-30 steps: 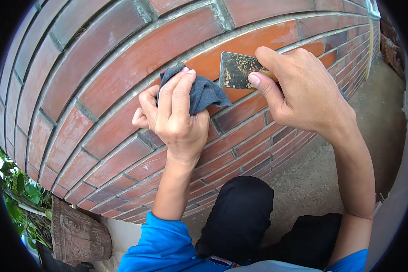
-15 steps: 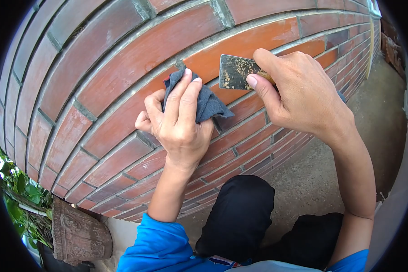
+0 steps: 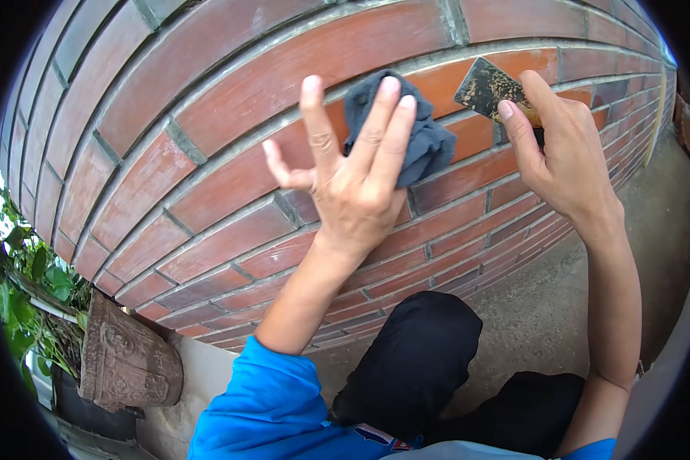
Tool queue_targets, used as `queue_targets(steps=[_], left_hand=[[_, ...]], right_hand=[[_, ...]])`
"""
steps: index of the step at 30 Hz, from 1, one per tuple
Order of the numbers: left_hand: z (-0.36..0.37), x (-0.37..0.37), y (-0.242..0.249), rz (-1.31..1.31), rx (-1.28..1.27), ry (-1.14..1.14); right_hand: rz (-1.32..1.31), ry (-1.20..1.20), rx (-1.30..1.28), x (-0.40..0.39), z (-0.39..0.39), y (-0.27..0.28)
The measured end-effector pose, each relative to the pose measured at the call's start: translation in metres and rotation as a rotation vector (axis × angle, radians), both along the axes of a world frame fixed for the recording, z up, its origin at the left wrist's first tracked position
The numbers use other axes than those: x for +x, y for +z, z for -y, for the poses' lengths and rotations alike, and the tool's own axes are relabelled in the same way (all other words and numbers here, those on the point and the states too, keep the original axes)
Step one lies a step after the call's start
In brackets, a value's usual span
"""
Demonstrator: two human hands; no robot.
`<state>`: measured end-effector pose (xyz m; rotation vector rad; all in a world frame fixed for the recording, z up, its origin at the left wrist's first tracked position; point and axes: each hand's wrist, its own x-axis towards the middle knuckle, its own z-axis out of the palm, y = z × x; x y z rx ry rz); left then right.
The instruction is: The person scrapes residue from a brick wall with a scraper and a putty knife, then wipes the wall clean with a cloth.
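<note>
A dark grey cloth (image 3: 425, 149) lies pressed against the brick wall (image 3: 284, 165) under the fingers of my left hand (image 3: 356, 176). Two of those fingers rest on the cloth, while the others spread out to the left. To the right, my right hand (image 3: 563, 146) grips a scraper (image 3: 489, 88) between thumb and fingers; its flat metal blade is spotted with yellowish residue and points up and left. Most of the scraper's handle is hidden by the hand. Several bricks around the cloth and blade look brighter orange than the rest.
A carved clay pot (image 3: 130, 356) and green leafy plants (image 3: 42, 287) stand at the lower left. Concrete ground (image 3: 514, 330) runs along the wall's foot. My knees in black trousers (image 3: 414, 353) are below the hands.
My left hand and the cloth have moved right across the wall in view, and its fingers have spread. My right hand and the scraper have shifted right and up, the blade now more tilted.
</note>
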<state>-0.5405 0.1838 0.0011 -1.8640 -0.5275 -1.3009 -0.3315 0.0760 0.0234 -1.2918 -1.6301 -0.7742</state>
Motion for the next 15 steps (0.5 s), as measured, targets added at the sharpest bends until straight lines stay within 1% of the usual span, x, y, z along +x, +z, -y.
queue_targets(steps=[2,3,4,5,7,9,11,13,14,15], left_hand=[[-0.001,-0.041,-0.007,0.139,-0.045,0.027],[-0.006,-0.068,-0.01,0.197,0.02,0.083],[-0.01,-0.1,-0.01,0.242,0.098,0.085],[-0.012,-0.128,-0.01,0.356,0.124,0.187],[-0.003,-0.179,0.004,0.475,0.168,0.413],[-0.008,-0.201,0.015,0.449,0.209,0.344],[-0.009,-0.161,0.017,0.458,0.212,0.199],[-0.01,-0.099,0.011,0.288,0.117,-0.014],[-0.008,-0.078,0.003,0.11,0.011,-0.008],[-0.006,-0.055,-0.002,-0.022,-0.028,-0.042]], right_hand=[[-0.016,0.0,0.033,0.006,0.0,-0.002],[-0.025,0.0,0.05,0.009,0.0,-0.003],[-0.035,0.007,0.038,0.012,0.001,-0.004],[-0.037,0.001,0.037,0.016,0.001,-0.005],[-0.047,0.001,0.034,0.02,-0.001,-0.008],[-0.123,0.044,0.006,0.018,-0.005,-0.01],[-0.15,0.07,0.003,0.014,-0.009,-0.009],[-0.128,0.063,0.013,0.011,-0.012,-0.009],[-0.132,0.07,0.013,0.009,-0.011,-0.008],[-0.134,0.072,0.019,0.008,-0.01,-0.008]])
